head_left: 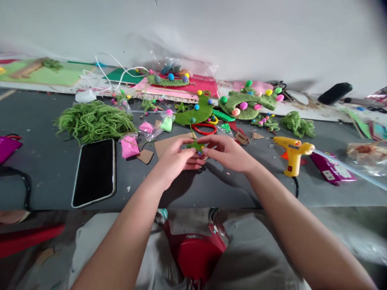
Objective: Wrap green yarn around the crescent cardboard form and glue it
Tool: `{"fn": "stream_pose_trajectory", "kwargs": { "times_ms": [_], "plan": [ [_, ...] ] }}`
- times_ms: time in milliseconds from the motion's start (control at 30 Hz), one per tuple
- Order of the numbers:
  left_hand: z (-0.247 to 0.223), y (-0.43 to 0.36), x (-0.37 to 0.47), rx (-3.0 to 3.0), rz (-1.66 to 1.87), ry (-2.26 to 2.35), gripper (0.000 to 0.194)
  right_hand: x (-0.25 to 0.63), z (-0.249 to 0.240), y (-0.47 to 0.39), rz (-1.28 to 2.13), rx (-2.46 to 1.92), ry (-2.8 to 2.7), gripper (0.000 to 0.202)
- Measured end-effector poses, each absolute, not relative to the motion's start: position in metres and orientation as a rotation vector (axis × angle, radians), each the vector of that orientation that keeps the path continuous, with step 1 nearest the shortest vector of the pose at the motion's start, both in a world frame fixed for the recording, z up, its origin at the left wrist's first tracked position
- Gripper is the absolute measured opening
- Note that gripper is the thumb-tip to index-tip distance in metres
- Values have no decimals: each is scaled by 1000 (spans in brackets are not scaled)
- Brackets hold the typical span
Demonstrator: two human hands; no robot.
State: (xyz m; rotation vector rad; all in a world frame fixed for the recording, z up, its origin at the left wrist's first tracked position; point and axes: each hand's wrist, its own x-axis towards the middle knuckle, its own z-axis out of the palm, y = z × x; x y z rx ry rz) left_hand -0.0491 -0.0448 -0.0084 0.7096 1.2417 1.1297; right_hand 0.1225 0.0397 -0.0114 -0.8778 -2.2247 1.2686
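Between my two hands is a small green star (195,146) with tiny coloured balls on it. My left hand (178,157) pinches its left side, with the lower fingers curled beneath. At its right side my right hand (228,152) is closed, thumb and fingertips against the star. A strand of green yarn runs up from the star toward a green crescent (196,114) dotted with coloured balls. Just beyond my hands lie red-handled scissors (204,129), and a brown cardboard piece (166,146) is partly under my left hand.
On the left lie a phone (94,173) and a heap of green yarn (95,121). A yellow glue gun (292,155) stands at right, its cord hanging toward the table edge. Behind are a ball-trimmed green wrapped shape (248,105) and bags of pink clay-like material (130,147).
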Motion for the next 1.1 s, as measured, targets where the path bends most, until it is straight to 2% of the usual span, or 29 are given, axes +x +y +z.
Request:
{"fn": "stream_pose_trajectory", "kwargs": {
  "times_ms": [267,567,733,933,1100],
  "plan": [
    [-21,-59,-50,1017,951,1423,38,132,-19,28,1166,-949,-2296,29],
    [-13,-72,-65,1233,759,1514,57,123,-24,28,1068,-981,-2286,24],
    [-17,-72,-75,1191,810,1590,64,123,-28,27,984,-990,-2293,22],
    [-22,-70,-75,1314,752,1682,40,125,-29,27,962,-984,-2309,21],
    [-20,-69,-76,1343,704,1697,32,129,-27,31,963,-990,-2278,22]
  ]
}}
